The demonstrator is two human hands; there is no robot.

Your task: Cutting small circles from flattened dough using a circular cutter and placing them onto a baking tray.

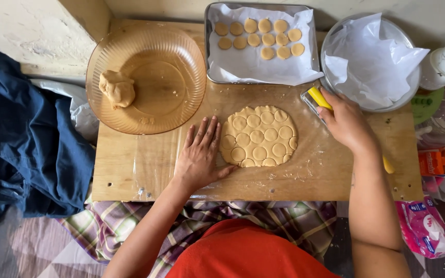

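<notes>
Where cutters pressed, the dough sheet [258,136] shows circles.

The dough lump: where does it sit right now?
In the head view, the dough lump lies at the left inside the amber bowl, upper left on the board, beyond the left hand.

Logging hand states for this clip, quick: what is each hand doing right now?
Left hand: open, flat on the board beside the rolled dough.
Right hand: closed on a yellow-handled tool.
</notes>
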